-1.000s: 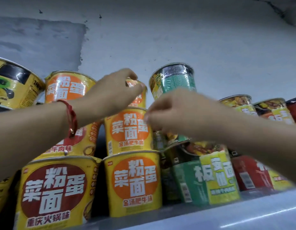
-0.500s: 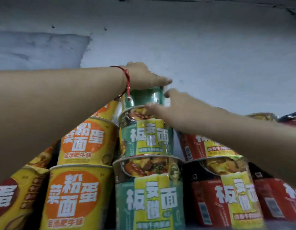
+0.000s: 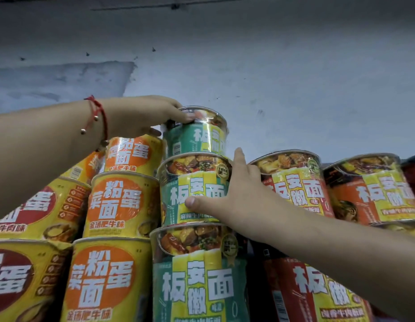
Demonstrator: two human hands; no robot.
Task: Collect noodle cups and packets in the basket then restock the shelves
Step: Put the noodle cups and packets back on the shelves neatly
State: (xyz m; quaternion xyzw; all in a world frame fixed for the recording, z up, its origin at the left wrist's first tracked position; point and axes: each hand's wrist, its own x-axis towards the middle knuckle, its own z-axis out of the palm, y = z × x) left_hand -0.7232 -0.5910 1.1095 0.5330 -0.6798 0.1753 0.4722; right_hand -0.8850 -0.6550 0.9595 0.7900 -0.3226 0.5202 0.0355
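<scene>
Top green cup [image 3: 197, 132] in left hand [image 3: 141, 116] grip, right hand [image 3: 236, 196] steadying middle cup [image 3: 192, 191]

We read 板面 and 安徽 in large characters on the green cup [image 3: 197, 282] at the foot of the stack, and again on the red cups [image 3: 294, 191] beside it. The yellow cups [image 3: 118, 203] show 粉面菜蛋, with 金汤肥牛味 beneath.
</scene>
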